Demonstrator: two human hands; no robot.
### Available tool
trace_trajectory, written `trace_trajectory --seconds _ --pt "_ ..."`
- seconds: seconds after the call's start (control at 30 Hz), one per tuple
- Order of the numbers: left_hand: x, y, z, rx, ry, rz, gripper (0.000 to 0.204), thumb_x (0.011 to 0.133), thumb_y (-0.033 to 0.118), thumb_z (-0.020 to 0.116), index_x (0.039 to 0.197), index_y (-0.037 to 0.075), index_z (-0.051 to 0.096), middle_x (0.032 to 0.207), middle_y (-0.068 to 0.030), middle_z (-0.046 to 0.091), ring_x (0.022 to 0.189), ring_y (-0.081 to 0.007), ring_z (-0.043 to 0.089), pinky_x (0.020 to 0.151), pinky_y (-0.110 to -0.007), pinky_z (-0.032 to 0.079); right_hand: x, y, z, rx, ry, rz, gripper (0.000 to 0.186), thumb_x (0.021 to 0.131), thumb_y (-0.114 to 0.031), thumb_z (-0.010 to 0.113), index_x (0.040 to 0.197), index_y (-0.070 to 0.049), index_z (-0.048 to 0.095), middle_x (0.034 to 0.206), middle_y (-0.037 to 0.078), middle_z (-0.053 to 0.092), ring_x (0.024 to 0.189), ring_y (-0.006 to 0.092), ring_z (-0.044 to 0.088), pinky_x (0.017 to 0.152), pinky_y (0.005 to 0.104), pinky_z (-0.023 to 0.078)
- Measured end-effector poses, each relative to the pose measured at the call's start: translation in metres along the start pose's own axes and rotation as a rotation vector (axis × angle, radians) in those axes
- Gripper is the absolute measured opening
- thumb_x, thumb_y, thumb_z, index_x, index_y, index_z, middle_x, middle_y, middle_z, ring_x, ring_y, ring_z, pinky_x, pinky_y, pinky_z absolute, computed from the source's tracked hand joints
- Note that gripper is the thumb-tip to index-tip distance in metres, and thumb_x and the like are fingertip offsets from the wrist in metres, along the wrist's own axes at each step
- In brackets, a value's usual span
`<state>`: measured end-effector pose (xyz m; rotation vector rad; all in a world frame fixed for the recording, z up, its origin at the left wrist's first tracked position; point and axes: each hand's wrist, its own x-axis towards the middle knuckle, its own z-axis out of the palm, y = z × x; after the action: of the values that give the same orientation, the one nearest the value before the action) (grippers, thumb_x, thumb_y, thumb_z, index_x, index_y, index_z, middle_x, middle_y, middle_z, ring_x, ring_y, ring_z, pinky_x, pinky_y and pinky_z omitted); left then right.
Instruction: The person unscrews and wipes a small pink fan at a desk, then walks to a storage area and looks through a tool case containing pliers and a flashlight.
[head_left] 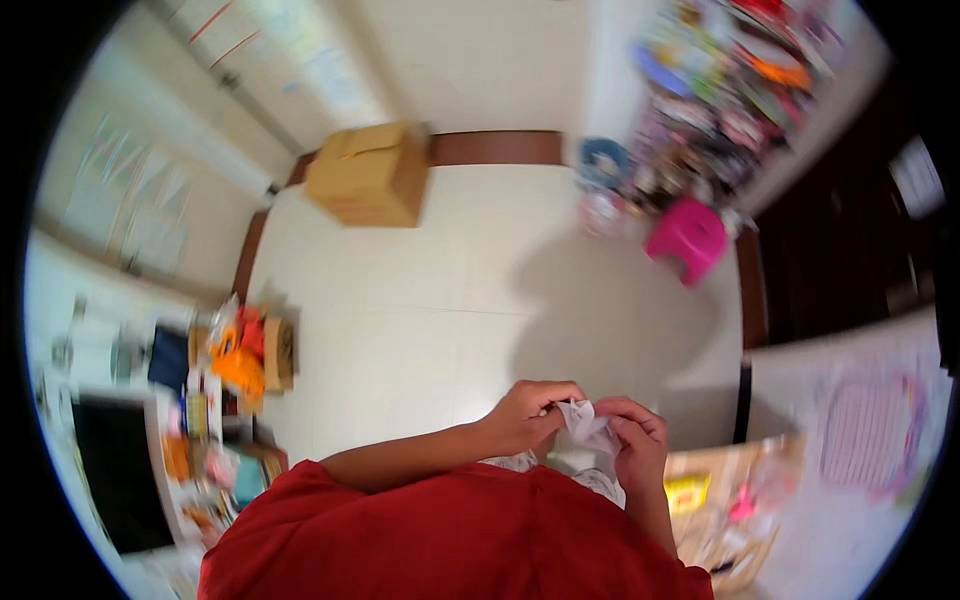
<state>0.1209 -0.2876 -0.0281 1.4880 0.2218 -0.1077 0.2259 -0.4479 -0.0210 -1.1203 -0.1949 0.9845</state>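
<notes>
A thin, crumpled white sheet (588,425), tissue-like, is stretched between my two hands in front of my red shirt. My left hand (525,415) pinches its left end, with thumb and fingers closed. On the other side, my right hand (638,436) grips the right end between thumb and bent fingers. Whether it is paper, cloth or plastic I cannot tell. Below the hands, white patterned material (598,482) shows beside the shirt's edge.
A cardboard box (365,180) stands by the far wall. At the right are a pink stool (688,240), a blue container (603,163) and a heap of clutter. A wooden table (690,465) with a yellow packet (687,493) lies near right; a dark screen (122,475) and shelf items line the left.
</notes>
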Motion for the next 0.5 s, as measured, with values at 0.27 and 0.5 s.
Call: trace_trajectory --seconds 0.27,0.5 --pt "-0.113 0.008 -0.256 -0.011 0.690 0.134 0.022 0.085 0.009 0.055 0.106 0.002 0.057 0.097 -0.0078 0.061 0.088 -0.0148 0.057 0.078 -0.028 0.045 0.217 0.069 0.260 -0.327 -0.559 0.030 0.024 0.075 0.002 0.060 0.098 0.003 0.056 0.091 0.008 0.060 0.081 0.0121 0.058 0.071 0.0230 0.045" --pt "-0.219 0.011 -0.481 0.242 1.224 -0.005 0.026 0.078 0.008 0.065 0.103 0.005 0.058 0.093 -0.0071 0.063 0.081 -0.0159 0.060 0.073 -0.027 0.048 0.370 0.174 0.521 -0.338 -0.930 0.214 0.029 0.077 0.001 0.058 0.106 0.004 0.053 0.094 0.009 0.061 0.081 0.0102 0.057 0.070 0.0229 0.046"
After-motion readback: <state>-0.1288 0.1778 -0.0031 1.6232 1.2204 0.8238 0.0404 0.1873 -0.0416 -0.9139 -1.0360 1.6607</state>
